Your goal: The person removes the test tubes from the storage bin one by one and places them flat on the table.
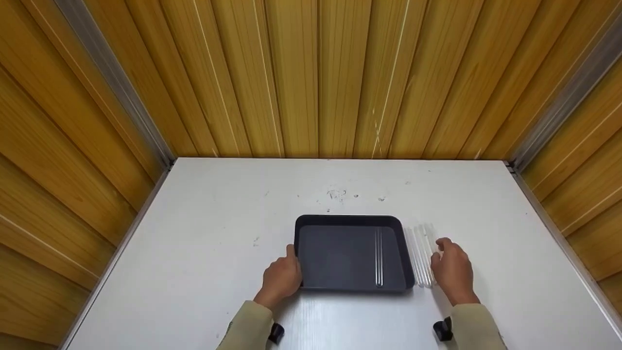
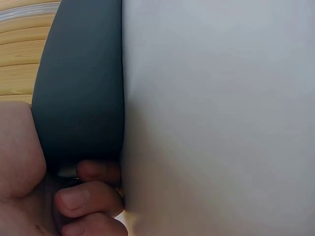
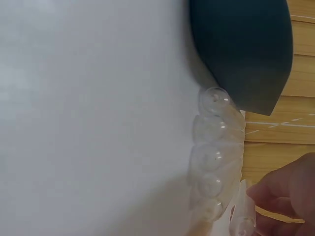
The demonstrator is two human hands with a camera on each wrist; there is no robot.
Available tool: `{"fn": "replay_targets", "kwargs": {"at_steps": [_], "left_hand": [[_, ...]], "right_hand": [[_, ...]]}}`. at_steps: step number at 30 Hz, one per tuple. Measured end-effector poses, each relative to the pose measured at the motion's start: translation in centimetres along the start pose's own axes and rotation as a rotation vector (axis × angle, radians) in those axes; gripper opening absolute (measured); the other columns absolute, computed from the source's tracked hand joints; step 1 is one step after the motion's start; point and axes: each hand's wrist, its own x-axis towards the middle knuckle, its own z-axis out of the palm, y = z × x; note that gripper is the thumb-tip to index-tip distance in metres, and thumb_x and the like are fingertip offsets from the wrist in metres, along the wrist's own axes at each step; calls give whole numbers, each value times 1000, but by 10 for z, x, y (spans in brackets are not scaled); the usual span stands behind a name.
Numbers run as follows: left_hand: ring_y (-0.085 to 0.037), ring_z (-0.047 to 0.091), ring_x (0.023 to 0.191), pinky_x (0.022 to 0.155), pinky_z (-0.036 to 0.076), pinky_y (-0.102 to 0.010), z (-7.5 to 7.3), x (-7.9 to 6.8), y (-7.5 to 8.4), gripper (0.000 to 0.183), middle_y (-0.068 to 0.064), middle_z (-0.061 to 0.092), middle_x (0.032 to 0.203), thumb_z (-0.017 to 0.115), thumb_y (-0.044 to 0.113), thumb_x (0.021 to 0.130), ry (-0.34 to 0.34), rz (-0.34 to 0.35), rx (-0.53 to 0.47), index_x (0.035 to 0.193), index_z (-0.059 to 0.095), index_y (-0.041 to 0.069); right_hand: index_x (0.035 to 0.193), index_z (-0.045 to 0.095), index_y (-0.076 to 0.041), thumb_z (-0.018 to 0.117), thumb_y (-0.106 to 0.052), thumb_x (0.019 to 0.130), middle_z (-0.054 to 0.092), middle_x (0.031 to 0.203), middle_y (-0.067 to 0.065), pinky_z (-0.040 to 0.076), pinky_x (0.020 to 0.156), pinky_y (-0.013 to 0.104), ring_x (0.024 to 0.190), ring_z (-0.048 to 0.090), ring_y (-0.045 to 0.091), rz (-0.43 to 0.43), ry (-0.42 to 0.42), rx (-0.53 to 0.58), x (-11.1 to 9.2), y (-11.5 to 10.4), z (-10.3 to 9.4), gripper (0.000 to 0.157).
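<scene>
A dark grey rectangular tray (image 1: 335, 257) lies on the white table, with one clear glass test tube (image 1: 379, 260) lengthwise inside, toward its right side. My left hand (image 1: 282, 277) grips the tray's left side; the left wrist view shows the fingers curled at the tray wall. Along the outside of the right wall, several clear test tubes (image 1: 420, 257) lie side by side, rounded ends toward me. At the outer end of this row, my right hand (image 3: 290, 196) pinches one test tube (image 3: 243, 216), tilted above its neighbours in the right wrist view.
The white table (image 1: 194, 272) has dark scuff marks behind the tray. Wood-patterned panels (image 1: 340, 78) close off the back and both sides, with grey metal posts (image 1: 116, 78) at the corners.
</scene>
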Motion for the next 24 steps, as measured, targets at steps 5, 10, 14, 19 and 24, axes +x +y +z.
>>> {"fn": "replay_targets", "kwargs": {"at_steps": [5,10,14,19,24], "left_hand": [[-22,53,48,44,36,-36,1,0,0,33,-10,59,63,41,15,100,-10,-12,4,128,42,-2],[-24,54,49,44,37,-38,1,-1,-1,32,-11,59,63,42,14,100,5,-5,15,127,42,-2],[-24,53,49,44,37,-38,1,0,-1,31,-11,58,63,42,15,100,15,3,19,126,42,-1],[-25,55,51,46,38,-39,0,0,0,31,-12,60,65,42,15,100,10,0,13,126,43,-1],[-26,57,53,47,39,-39,-1,-1,0,34,-14,61,67,40,15,101,2,-2,0,129,42,-4]], "right_hand": [[119,56,10,52,0,90,62,111,29,47,83,53,102,60,44,33,-11,12,2,4,1,31],[119,56,10,52,-1,91,61,113,29,47,84,52,104,60,44,64,-41,13,2,6,0,31],[120,56,9,51,-2,91,61,115,29,46,85,52,106,59,45,85,-54,12,4,6,1,32],[121,56,8,51,-2,91,61,115,28,46,84,53,106,59,44,92,-55,3,6,7,3,32],[121,56,8,52,-3,91,62,115,28,47,82,52,105,60,43,96,-53,-13,8,7,3,32]]}}
